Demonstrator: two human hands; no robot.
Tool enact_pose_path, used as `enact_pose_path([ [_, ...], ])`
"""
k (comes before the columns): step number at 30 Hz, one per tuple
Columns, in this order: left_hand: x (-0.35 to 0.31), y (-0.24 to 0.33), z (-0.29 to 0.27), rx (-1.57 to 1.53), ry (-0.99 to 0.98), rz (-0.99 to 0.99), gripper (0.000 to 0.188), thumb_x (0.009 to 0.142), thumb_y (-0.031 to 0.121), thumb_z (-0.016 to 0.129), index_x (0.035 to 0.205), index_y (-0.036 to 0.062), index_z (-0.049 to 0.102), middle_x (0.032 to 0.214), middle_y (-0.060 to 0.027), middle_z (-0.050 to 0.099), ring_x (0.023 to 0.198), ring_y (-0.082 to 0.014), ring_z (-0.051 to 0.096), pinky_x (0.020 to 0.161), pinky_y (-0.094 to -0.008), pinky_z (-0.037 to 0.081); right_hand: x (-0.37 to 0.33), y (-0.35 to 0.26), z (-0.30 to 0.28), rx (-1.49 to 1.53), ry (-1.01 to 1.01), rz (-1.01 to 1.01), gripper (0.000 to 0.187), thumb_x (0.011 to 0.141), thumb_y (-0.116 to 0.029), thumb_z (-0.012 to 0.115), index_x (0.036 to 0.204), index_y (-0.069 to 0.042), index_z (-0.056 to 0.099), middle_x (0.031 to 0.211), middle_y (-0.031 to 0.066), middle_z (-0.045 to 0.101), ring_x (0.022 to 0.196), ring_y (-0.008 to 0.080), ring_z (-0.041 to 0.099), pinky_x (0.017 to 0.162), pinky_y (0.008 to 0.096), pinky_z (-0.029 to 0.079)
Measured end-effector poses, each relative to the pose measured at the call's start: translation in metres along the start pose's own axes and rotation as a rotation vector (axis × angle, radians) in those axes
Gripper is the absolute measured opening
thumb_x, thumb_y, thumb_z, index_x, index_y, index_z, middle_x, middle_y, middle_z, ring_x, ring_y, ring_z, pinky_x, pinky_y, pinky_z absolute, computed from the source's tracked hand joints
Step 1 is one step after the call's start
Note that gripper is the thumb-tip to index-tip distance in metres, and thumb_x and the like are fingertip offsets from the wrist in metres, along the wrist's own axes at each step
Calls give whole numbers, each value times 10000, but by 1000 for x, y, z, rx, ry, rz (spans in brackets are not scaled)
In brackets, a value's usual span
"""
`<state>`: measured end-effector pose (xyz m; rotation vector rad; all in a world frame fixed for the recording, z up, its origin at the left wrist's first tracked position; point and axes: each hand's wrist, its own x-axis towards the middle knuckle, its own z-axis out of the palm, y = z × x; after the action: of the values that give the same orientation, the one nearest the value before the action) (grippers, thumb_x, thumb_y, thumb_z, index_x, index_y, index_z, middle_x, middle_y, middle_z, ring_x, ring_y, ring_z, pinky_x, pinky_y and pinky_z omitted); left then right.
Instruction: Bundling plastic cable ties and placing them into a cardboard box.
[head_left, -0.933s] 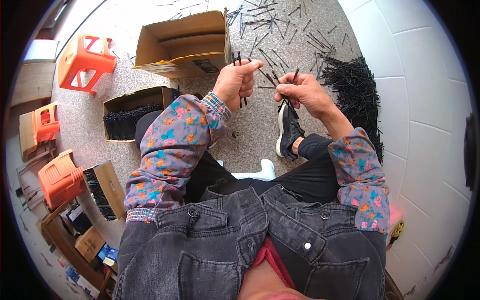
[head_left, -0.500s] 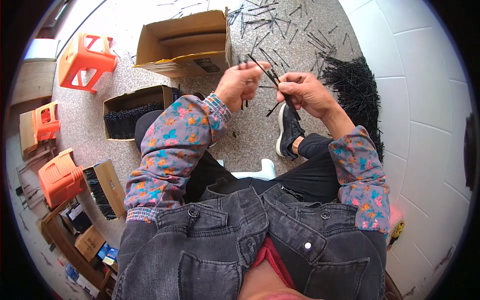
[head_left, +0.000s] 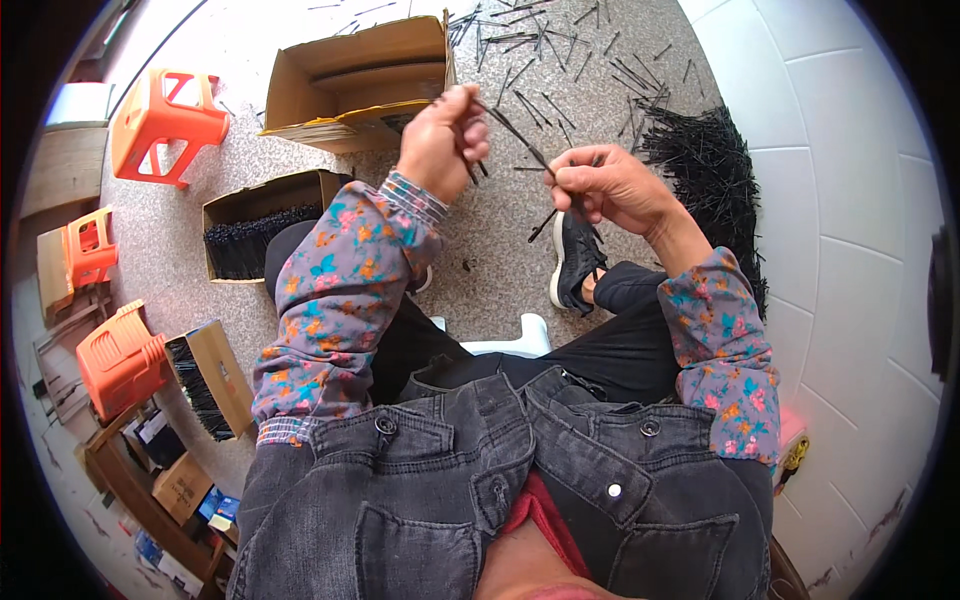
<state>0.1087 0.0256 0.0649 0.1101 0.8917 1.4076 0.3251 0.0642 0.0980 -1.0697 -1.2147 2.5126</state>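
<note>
Grip of right hand (head_left: 605, 185) closed on thin black sticks (head_left: 520, 135); left hand (head_left: 442, 145) likewise closed on some. On speckled grey floor (head_left: 490, 280): large brown cardboard box (head_left: 340, 132); tangled black stick heap (head_left: 710, 185), left loose; smaller brown cardboard box (head_left: 300, 195), already packed with aligned sticks (head_left: 250, 245); strays (head_left: 545, 40) left scattered.

An orange stool (head_left: 135, 128) stands at upper left; a brown carton (head_left: 182, 487) sits lower left; pale tiles (head_left: 855, 205) line the right.
</note>
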Motion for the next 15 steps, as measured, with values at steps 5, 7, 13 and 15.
enact_pose_path([
  [5,-5,2,2,-33,270,31,187,941,267,456,998,105,530,649,27,415,519,-101,356,415,-231,282,-2,-6,-9,186,63,-200,199,893,-171,553,993,1,565,748,32,589,563,60,483,470,180,382],
  [7,-9,-7,-9,-34,19,-69,166,931,239,481,1010,102,532,643,35,416,499,-86,349,403,-225,272,-1,-7,-13,269,95,-280,192,899,-169,543,996,-3,560,760,32,579,596,70,490,495,189,391],
  [13,-26,-25,5,231,-205,-298,178,903,189,538,1052,91,539,617,56,390,448,-54,308,378,-208,233,13,4,-23,468,53,-391,135,906,-158,530,974,-47,564,803,37,608,657,144,573,569,232,468],
  [15,-28,-31,9,211,-243,-320,226,873,167,583,1077,74,557,566,76,339,422,-38,275,371,-210,207,15,5,-22,492,69,-392,133,906,-161,530,971,-50,565,804,38,609,663,152,577,574,240,469],
])
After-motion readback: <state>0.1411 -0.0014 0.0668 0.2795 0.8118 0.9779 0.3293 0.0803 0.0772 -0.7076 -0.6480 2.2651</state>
